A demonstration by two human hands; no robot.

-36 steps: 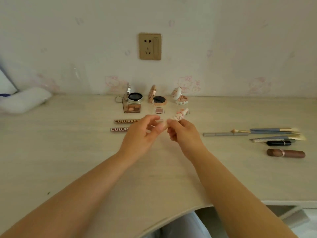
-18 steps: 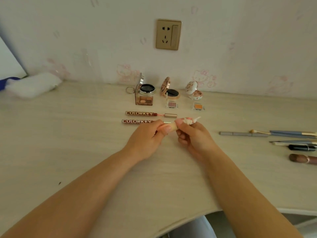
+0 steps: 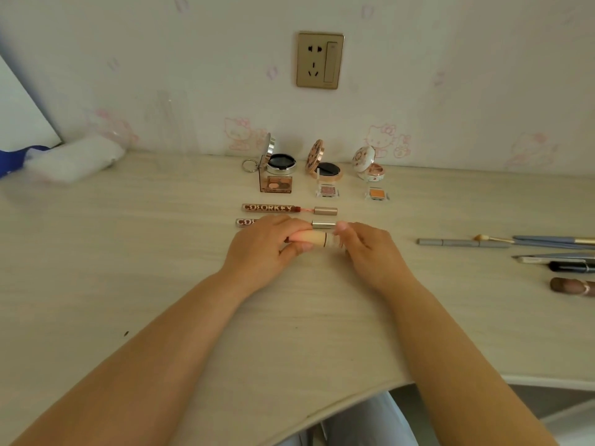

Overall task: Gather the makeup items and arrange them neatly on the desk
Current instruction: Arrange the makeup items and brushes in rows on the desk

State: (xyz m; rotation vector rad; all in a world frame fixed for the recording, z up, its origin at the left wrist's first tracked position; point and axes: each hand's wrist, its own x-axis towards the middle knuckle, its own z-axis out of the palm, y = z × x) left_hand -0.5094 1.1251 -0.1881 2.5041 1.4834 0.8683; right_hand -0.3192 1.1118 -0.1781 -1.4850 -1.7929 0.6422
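Observation:
My left hand (image 3: 264,244) and my right hand (image 3: 367,252) together hold a short peach-coloured tube (image 3: 314,238) lying sideways just above the desk (image 3: 128,268); its right end is hidden by my right fingers. Right behind it lie two COLORKEY lip glosses (image 3: 273,208) in a row, the nearer one (image 3: 323,225) partly covered by my left hand. Further back stand three open compacts (image 3: 280,162) (image 3: 325,165) (image 3: 370,165), with a brown palette (image 3: 277,185) and two small eyeshadow pans (image 3: 327,190) (image 3: 376,193) in front of them.
Several brushes and pencils (image 3: 463,243) lie at the right, with a black tube (image 3: 571,266) and a brown lipstick (image 3: 571,286) near the right edge. A white cloth (image 3: 74,160) lies at the back left. A wall socket (image 3: 319,60) is above. The desk's curved front edge (image 3: 354,397) is close.
Both hands have lowered with the peach tube towards the desk, just in front of the second lip gloss. The camera has tilted down and moved closer.

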